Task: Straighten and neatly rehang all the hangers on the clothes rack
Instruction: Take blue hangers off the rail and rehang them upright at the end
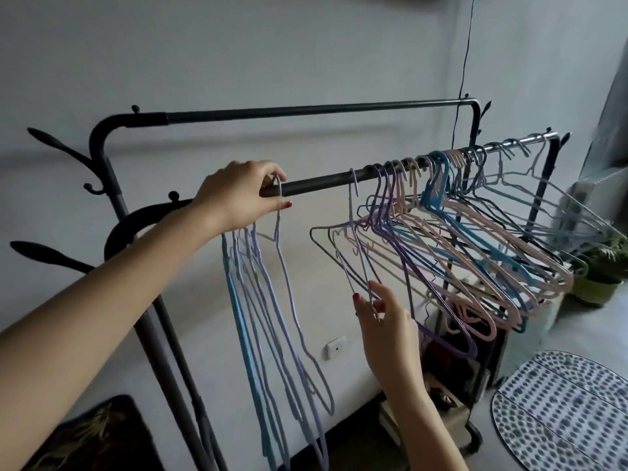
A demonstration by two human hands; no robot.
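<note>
Indoors, beside a grey wall: black metal clothes rack (306, 112) with two rails, front rail (323, 182) running from lower left up to the right. Left hand (238, 195) clenched at the left end of that rail, fingers pinching the hook of a lavender wire hanger (285, 266), with a bunch of blue and lavender hangers (251, 334) dangling straight down from the same grip. Right hand (387, 321) lower and to the right, fingertips closed on the bottom bar of a thin lavender hanger (353, 239) whose hook sits on the rail just right of the gap. Further right along the rail, a crowded, tilted row of pink, purple, blue and pale hangers (475, 232), overlapping and tangled, swung toward the right. At the rack's left post, curved coat pegs (57, 144). Thin black cord (464, 62) dropping from above to the rear rail. On the floor at right, an oval spotted mat (560, 413); beyond it, a potted plant (605, 266). At lower left, a dark patterned mat (95, 436).
</note>
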